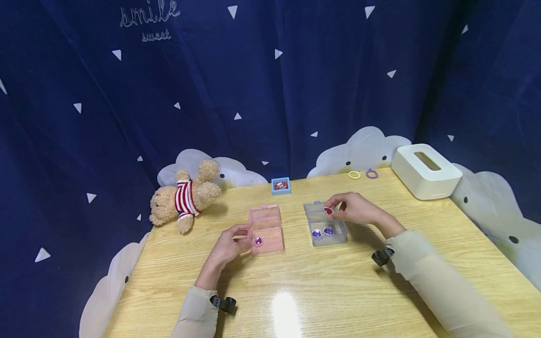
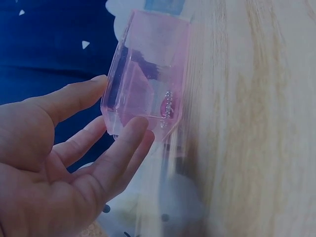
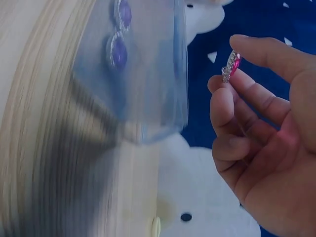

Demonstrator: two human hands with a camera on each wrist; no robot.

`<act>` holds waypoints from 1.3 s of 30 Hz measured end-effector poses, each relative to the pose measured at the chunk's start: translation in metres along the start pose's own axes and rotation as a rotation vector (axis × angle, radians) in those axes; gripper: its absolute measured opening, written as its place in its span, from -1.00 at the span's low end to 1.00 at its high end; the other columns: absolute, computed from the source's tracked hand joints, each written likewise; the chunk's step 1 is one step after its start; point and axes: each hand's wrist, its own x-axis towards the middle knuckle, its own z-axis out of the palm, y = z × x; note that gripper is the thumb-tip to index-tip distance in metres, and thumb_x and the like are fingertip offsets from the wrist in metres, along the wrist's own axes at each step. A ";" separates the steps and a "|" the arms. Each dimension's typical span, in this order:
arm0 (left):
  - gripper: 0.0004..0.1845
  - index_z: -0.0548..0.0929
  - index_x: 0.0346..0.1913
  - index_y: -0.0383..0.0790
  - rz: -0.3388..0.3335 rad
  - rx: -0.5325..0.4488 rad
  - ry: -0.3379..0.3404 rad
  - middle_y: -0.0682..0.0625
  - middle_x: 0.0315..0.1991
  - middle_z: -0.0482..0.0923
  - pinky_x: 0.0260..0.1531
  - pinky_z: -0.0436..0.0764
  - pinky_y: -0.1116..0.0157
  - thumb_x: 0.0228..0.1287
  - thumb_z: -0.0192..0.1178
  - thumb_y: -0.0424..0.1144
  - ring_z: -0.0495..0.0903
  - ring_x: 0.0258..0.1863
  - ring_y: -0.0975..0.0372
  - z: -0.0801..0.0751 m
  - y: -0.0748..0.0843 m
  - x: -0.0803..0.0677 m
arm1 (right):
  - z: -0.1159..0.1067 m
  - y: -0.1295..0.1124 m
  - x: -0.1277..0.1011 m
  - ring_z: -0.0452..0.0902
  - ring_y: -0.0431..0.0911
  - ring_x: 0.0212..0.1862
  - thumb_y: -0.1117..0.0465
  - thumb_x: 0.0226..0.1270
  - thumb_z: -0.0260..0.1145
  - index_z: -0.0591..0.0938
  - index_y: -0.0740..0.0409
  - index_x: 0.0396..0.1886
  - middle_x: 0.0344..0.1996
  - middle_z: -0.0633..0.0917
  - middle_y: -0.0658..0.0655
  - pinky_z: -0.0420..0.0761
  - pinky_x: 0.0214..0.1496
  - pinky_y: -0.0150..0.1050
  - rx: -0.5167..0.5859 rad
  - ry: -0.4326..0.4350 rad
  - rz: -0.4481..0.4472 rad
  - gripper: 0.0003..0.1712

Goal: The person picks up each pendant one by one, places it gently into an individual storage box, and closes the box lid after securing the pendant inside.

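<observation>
In the head view, my left hand (image 1: 229, 244) holds the left edge of a translucent pink plastic box (image 1: 270, 234), its lid open at the back. A purple-pink gem (image 1: 258, 240) with a silver rim lies inside it. My right hand (image 1: 355, 209) pinches a red gem (image 1: 328, 211) with a silver beaded rim between thumb and fingertips, above a translucent grey-blue open box (image 1: 331, 240). Two purple gems, one on the left (image 1: 317, 233) and one on the right (image 1: 328, 230), sit in that box. The right wrist view shows the pinched red gem (image 3: 234, 65) edge-on.
A teddy bear (image 1: 186, 199) in a striped shirt lies at the back left. Behind the boxes stands a small blue square case (image 1: 281, 186). Yellow (image 1: 354, 175) and purple (image 1: 372, 173) rings lie near a white tissue box (image 1: 428, 173). A dark blue curtain (image 1: 253, 84) hangs behind.
</observation>
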 end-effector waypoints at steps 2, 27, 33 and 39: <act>-0.43 0.52 0.30 -0.33 -0.007 -0.009 0.004 -0.35 0.12 0.58 -0.12 0.71 0.26 0.19 0.34 -0.47 0.66 -0.01 0.00 0.000 0.000 0.000 | 0.005 -0.006 0.004 0.57 -0.16 -0.31 0.26 0.14 0.46 0.73 0.01 -0.11 -0.26 0.76 -0.02 0.55 -0.26 -0.38 0.002 -0.020 -0.028 -0.72; -0.45 0.54 0.28 -0.32 -0.017 -0.016 0.019 -0.33 0.11 0.59 -0.12 0.71 0.25 0.19 0.34 -0.46 0.67 0.00 0.00 0.002 -0.002 0.000 | 0.065 -0.068 0.050 0.56 -0.24 -0.36 0.17 0.18 0.46 0.72 -0.03 -0.04 -0.15 0.75 -0.04 0.57 -0.28 -0.36 0.025 -0.160 -0.064 -0.68; -0.44 0.54 0.28 -0.32 -0.013 -0.027 0.015 -0.33 0.11 0.58 -0.11 0.71 0.24 0.18 0.37 -0.44 0.68 0.00 -0.01 0.001 -0.002 0.001 | 0.077 -0.080 0.058 0.57 -0.23 -0.38 0.24 0.16 0.43 0.73 -0.01 -0.08 -0.19 0.76 -0.02 0.57 -0.29 -0.39 0.017 -0.166 -0.123 -0.71; -0.43 0.55 0.27 -0.30 -0.011 -0.034 0.014 -0.32 0.10 0.59 -0.13 0.71 0.23 0.16 0.39 -0.44 0.68 -0.01 0.00 0.001 0.000 0.000 | 0.089 -0.084 0.065 0.56 -0.31 -0.38 0.24 0.14 0.43 0.73 -0.01 -0.09 -0.19 0.75 -0.01 0.59 -0.25 -0.42 0.006 -0.181 -0.147 -0.70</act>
